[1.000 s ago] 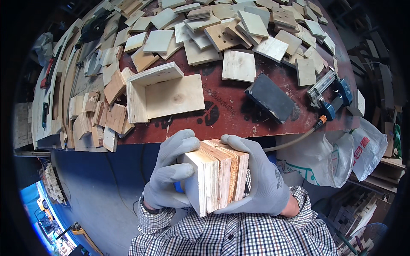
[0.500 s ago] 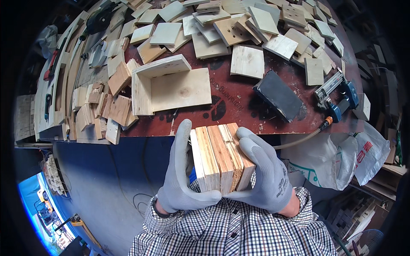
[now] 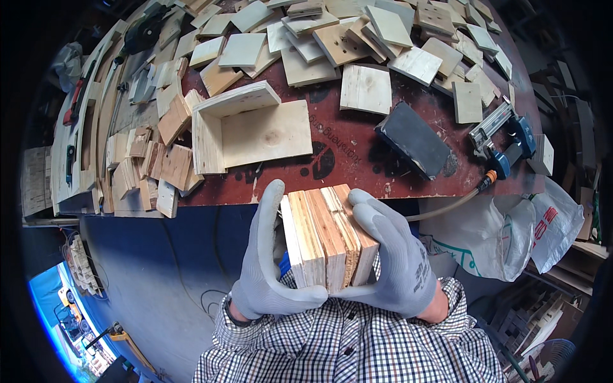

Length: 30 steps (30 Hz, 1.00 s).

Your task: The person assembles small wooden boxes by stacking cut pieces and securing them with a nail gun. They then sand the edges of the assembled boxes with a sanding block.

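A stack of plywood blocks (image 3: pixel 327 239), several pieces standing face to face, is squeezed between my two gloved hands in front of my chest, just off the table's near edge. My left hand (image 3: pixel 268 262), in a grey glove, presses the left side, its thumb along the bottom. On the right side, my right hand (image 3: pixel 396 262) holds the stack with its fingers curled at the top corner and its thumb underneath. Beyond them on the table lies a partly assembled wooden box (image 3: pixel 268 131) with a base and two upright sides. A dark block (image 3: pixel 412 140) rests to its right.
Loose wooden squares (image 3: pixel 306 38) are heaped over the far part of the red-brown table (image 3: pixel 287 185). A blue and silver nail gun (image 3: pixel 504 140) with a hose lies at the right. Wood offcuts (image 3: pixel 153 159) pile at the left. White plastic bags (image 3: pixel 498 236) hang below the right edge.
The view has shifted slightly. Both hands keep the same grip on the stack of plywood blocks, and the things on the table stay where they were.
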Available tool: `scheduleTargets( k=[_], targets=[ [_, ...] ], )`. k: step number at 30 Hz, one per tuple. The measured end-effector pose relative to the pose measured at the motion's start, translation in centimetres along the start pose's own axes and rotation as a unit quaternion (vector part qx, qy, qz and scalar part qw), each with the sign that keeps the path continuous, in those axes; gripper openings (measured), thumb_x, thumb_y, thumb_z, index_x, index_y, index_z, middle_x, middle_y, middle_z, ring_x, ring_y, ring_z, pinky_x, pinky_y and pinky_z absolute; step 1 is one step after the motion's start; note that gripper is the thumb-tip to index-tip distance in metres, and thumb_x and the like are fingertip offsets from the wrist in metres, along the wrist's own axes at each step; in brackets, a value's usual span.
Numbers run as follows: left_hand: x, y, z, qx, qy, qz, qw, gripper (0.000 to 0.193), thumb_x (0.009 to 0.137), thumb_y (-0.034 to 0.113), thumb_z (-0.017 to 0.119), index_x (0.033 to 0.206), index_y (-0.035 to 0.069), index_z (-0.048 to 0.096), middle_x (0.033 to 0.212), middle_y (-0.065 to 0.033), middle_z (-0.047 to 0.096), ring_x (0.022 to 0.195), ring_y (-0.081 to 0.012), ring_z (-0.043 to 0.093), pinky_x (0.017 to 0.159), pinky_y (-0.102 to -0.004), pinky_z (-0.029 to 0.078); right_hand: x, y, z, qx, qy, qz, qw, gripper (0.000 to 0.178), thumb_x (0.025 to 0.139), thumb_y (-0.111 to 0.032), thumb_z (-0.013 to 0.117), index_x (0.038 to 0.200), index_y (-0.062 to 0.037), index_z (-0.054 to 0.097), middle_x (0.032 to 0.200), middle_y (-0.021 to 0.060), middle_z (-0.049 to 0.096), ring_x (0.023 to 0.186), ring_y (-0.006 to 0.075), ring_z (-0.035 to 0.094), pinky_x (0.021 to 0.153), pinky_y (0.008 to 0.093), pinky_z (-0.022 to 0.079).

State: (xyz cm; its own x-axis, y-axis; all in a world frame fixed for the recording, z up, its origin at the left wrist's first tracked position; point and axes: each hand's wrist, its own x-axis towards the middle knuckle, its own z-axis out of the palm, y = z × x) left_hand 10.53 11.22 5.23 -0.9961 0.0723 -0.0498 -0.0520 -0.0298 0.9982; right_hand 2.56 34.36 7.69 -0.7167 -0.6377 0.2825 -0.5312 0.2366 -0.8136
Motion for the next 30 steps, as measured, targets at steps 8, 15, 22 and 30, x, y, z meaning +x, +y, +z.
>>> scheduleTargets(
  k=[8,15,22,30],
  targets=[
    [-0.2,0.3,0.1,0.016,0.007,-0.009,1.0,0.148,0.063,0.033,0.103,0.169,0.0,0.004,0.168,-0.0172,0.026,0.154,-0.0307,0.038,0.125,-0.0462,0.035,-0.1,0.1,0.1,-0.003,0.003,-0.004,1.0,0.106,0.068,-0.028,0.098,0.152,0.0064,0.043,0.154,0.032,0.049,0.141,0.0449,0.054,0.115,0.0475,0.049],
    [-0.2,-0.1,0.0,0.006,-0.008,0.013,1.0,0.149,0.062,0.032,0.104,0.169,0.001,0.004,0.167,-0.0164,0.028,0.154,-0.0303,0.038,0.126,-0.0462,0.035,-0.2,0.2,-0.1,0.015,-0.007,0.002,1.0,0.105,0.069,-0.026,0.098,0.152,0.0067,0.043,0.154,0.0319,0.048,0.142,0.0443,0.053,0.116,0.0474,0.048],
    [-0.2,0.6,-0.2,0.035,-0.01,0.015,0.999,0.155,0.058,0.038,0.106,0.168,0.0,0.004,0.167,-0.0173,0.028,0.154,-0.0311,0.037,0.127,-0.0471,0.032,0.0,0.2,-0.1,0.031,0.002,0.001,1.0,0.106,0.07,-0.026,0.098,0.153,0.0069,0.041,0.154,0.0311,0.048,0.142,0.0442,0.052,0.117,0.0476,0.048],
    [0.7,2.3,1.3,-0.18,0.152,-0.098,0.967,0.146,0.071,0.069,0.09,0.168,-0.002,0.008,0.159,-0.0205,0.04,0.149,-0.0313,0.044,0.124,-0.047,0.034,0.0,0.7,-1.0,0.098,-0.039,0.042,0.994,0.114,0.068,-0.029,0.1,0.157,0.0035,0.037,0.159,0.0288,0.043,0.147,0.0426,0.047,0.12,0.0461,0.042]
  ],
)
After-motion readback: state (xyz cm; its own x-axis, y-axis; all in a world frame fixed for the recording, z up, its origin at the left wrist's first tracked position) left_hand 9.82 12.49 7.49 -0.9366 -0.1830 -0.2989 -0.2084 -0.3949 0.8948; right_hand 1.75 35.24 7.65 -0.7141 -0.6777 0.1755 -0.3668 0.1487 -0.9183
